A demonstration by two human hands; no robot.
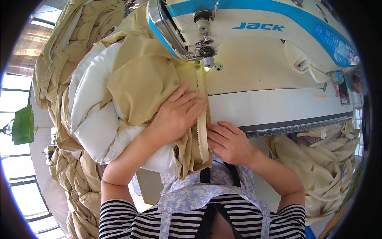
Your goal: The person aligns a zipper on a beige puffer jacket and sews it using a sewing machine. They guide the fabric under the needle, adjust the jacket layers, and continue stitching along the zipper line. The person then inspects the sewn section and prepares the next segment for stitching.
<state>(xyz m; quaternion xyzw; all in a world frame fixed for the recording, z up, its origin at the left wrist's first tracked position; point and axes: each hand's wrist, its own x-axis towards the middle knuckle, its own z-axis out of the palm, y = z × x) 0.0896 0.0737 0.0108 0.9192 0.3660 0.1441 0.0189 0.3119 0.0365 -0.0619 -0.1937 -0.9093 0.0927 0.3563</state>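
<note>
A tan garment piece with white padded filling lies bunched under my left forearm. A cream zipper runs along its right edge, from the sewing machine's presser foot down to the table's front edge. My left hand lies flat on the cloth, fingers stretched out, their tips at the zipper. Lower down, my right hand has its fingers bent round the zipper's right edge; its thumb is hidden.
A white and blue sewing machine stands over the table. A dark ruler strip lines the table's front edge. Tan cloth heaps lie at left and lower right. A small orange item rests at right.
</note>
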